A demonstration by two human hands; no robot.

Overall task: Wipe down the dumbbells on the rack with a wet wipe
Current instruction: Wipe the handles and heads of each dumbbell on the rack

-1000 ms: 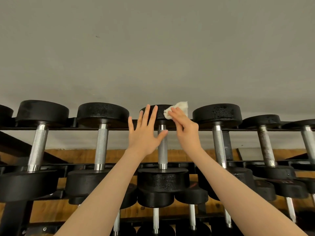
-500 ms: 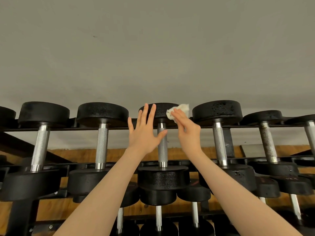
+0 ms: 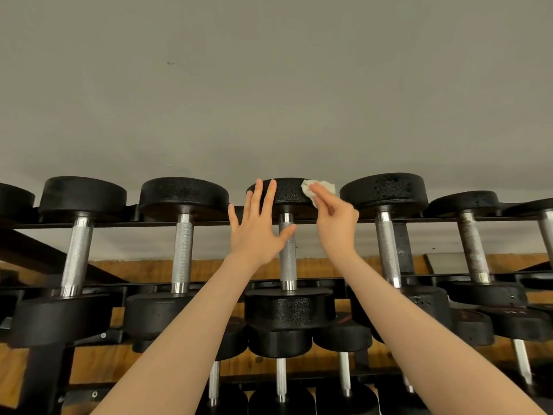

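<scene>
A black dumbbell (image 3: 288, 259) with a knurled steel handle lies in the middle of the rack's top row. My left hand (image 3: 257, 232) is spread flat, its fingers straight, touching the left side of the dumbbell's far head, with the thumb beside the handle. My right hand (image 3: 336, 220) pinches a crumpled white wet wipe (image 3: 317, 188) and presses it against the right edge of that same far head.
More black dumbbells fill the black metal rack (image 3: 209, 223) on both sides, one (image 3: 182, 235) to the left and one (image 3: 386, 232) to the right of my hands. A lower row sits below. A plain grey wall rises behind, with wooden floor under the rack.
My right hand has slid the wipe slightly rightward and up along the far head's edge. The left hand has stayed flat against the head.
</scene>
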